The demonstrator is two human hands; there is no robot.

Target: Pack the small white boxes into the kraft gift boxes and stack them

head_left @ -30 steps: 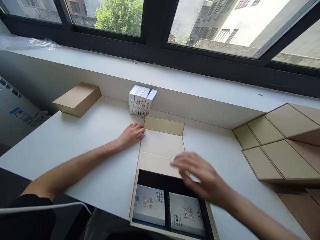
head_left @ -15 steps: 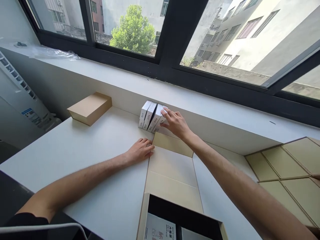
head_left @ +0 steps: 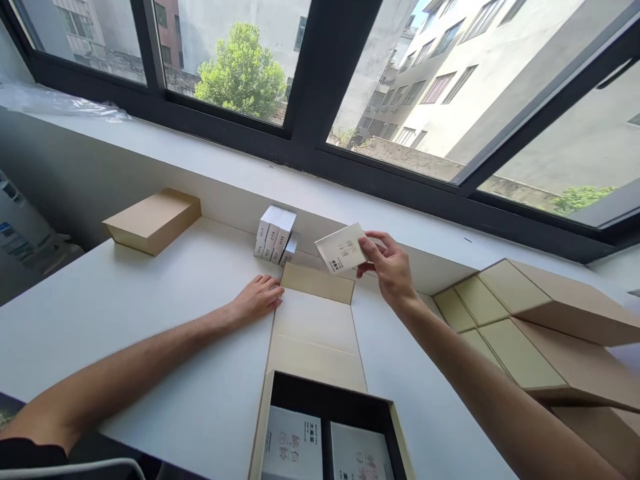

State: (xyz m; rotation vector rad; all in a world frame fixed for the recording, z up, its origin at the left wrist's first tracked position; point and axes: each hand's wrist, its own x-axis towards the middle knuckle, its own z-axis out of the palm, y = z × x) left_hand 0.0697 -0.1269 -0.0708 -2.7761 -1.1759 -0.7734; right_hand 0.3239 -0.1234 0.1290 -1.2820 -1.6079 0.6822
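Note:
Pinched in my right hand [head_left: 393,265] is a small white printed box [head_left: 342,249], lifted above the table with its printed face toward me. My left hand [head_left: 257,297] rests flat on the table, its fingertips at the edge of the opened box's cream lid flap [head_left: 317,283]. Just beyond, a stack of white boxes [head_left: 274,230] stands against the wall below the sill. The open gift box [head_left: 395,427] lies at the front with a black interior. Two white printed boxes show inside it, one at the left [head_left: 294,443] and one at the right [head_left: 361,453].
A closed brown box [head_left: 153,220] sits at the table's back left. Several brown and cream boxes [head_left: 530,333] are stacked at the right. Clear plastic [head_left: 65,101] lies on the white window sill [head_left: 220,157]. A white cable [head_left: 75,469] crosses the lower left.
My right hand has taken a white box from the stack and moved it to the right. My left hand stays by the lid flap. The view has shifted rightward.

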